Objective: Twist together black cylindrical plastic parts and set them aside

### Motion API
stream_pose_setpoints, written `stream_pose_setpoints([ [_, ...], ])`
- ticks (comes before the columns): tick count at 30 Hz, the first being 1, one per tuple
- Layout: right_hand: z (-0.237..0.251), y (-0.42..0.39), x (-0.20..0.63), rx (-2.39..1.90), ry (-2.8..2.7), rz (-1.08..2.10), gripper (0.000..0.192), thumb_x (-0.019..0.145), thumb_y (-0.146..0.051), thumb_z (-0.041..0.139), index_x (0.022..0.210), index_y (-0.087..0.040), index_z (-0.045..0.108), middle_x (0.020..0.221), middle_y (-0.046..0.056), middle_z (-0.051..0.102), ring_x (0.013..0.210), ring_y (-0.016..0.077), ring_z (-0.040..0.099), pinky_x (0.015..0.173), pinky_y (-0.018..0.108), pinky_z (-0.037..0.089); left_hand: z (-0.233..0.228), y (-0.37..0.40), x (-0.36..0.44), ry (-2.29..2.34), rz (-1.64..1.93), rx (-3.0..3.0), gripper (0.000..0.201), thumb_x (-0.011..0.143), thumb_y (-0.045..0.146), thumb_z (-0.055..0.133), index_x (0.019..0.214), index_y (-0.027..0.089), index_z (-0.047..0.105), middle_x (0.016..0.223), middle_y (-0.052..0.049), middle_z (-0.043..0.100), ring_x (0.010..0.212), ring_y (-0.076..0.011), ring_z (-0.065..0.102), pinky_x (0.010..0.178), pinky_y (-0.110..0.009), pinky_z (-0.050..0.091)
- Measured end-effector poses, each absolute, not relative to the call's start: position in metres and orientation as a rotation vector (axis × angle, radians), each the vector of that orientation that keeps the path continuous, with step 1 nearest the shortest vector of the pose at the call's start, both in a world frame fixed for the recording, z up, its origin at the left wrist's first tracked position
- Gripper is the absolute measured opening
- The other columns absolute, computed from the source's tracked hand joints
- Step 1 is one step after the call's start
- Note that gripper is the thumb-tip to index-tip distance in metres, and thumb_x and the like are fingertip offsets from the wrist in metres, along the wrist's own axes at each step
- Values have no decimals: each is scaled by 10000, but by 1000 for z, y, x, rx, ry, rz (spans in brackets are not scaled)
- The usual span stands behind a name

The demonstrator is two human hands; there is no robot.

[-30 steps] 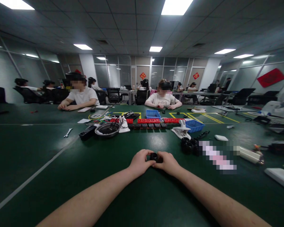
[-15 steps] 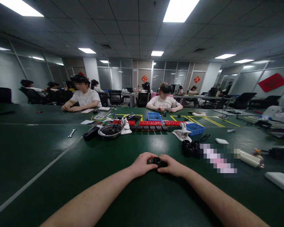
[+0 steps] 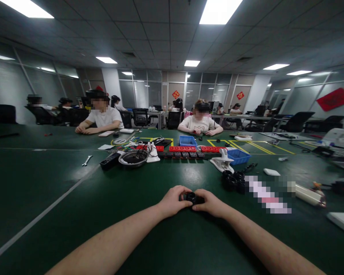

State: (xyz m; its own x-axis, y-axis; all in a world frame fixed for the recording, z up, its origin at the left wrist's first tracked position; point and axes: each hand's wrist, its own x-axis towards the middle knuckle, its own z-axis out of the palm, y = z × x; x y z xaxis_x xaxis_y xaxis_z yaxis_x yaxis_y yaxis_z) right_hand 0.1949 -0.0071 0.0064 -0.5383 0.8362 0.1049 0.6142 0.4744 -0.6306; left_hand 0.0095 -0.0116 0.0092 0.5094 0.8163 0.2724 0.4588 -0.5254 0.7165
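both hands, left hand (image 3: 172, 201) and right hand (image 3: 210, 202), pinching small black part (image 3: 191, 197) between them, mid desk (image 3: 74, 214), near edge side

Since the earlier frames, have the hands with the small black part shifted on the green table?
No. Left hand and right hand still grip the small black part at the same spot relative to the black rings; only the camera tilted.

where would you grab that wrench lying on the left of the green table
Take the wrench by the middle of its thin shank, coming straight down from above. It lies flat and alone on the green table, with bare surface on both sides, and its ends look wider than the shank.
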Motion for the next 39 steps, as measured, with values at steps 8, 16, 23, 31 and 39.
stream_pose_setpoints([
  [8,-6,-13,176,-1560,-2244,249,256,585,-354,632,691,-172,488,688,9,533,634,152,471,536,236,302,-1,-17,19,1298,905,2084,313,619,288,647,890,178,534,832,-11,507,659,-128,474,605,-241,391],
  [16,2,-20,181,-1293,-2338,407,441,610,-430,625,962,-187,515,904,50,541,836,211,492,708,308,358,8,-16,11,1126,849,2164,283,642,250,628,900,174,541,810,-7,508,695,-136,467,636,-243,390],
  [23,13,-12,194,-1090,-2311,973,280,652,-211,593,924,-157,556,857,22,550,809,179,507,719,287,395,8,-13,10,1056,817,2147,303,660,254,614,942,171,542,859,-16,514,695,-129,465,626,-231,387],
  [31,9,-9,194,-1132,-2248,991,250,627,-236,617,859,-153,579,801,7,550,766,176,504,685,276,393,11,-14,9,1036,792,2119,309,659,252,616,948,173,541,858,-13,512,677,-119,463,610,-223,387],
  [39,-3,-10,187,-1375,-2241,606,278,562,-342,655,702,-160,498,661,-13,509,614,137,458,516,216,314,7,-20,17,1189,830,2099,291,612,250,646,870,170,537,801,0,500,655,-121,457,577,-220,374],
])
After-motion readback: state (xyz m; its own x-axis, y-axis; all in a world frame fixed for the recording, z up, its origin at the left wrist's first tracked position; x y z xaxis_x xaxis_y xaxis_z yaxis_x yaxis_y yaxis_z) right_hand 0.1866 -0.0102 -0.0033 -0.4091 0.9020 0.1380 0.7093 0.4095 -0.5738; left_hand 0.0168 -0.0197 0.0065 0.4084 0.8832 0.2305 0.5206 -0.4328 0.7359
